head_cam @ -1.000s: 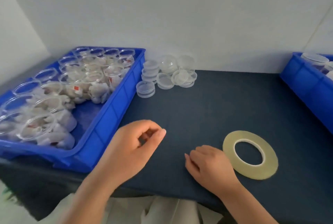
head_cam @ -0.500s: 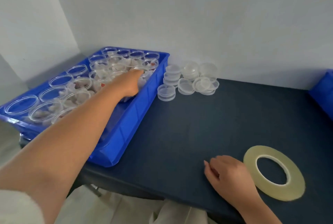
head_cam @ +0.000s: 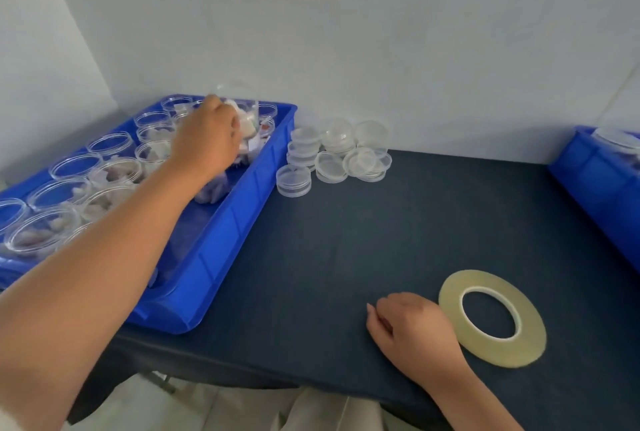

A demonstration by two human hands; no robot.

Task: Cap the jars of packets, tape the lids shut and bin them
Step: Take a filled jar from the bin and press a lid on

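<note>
1. Jars [head_cam: 110, 146] of packets crowd the blue tray [head_cam: 221, 257], uncapped, on the left of the dark surface [head_cam: 381, 240].
2. Blue bin [head_cam: 595, 181] sits at the surface's right edge.
3. Tape [head_cam: 450, 306] lies flat near the front, right of centre.
4. Left hand [head_cam: 207, 139] has a grip on one jar [head_cam: 250, 125], up above the tray's far corner.
5. Right hand [head_cam: 412, 330] rests on the surface just beside the tape, fingers loosely curled, holding nothing.
6. Lids [head_cam: 339, 153] sit stacked by the wall, right beside the tray.
</note>
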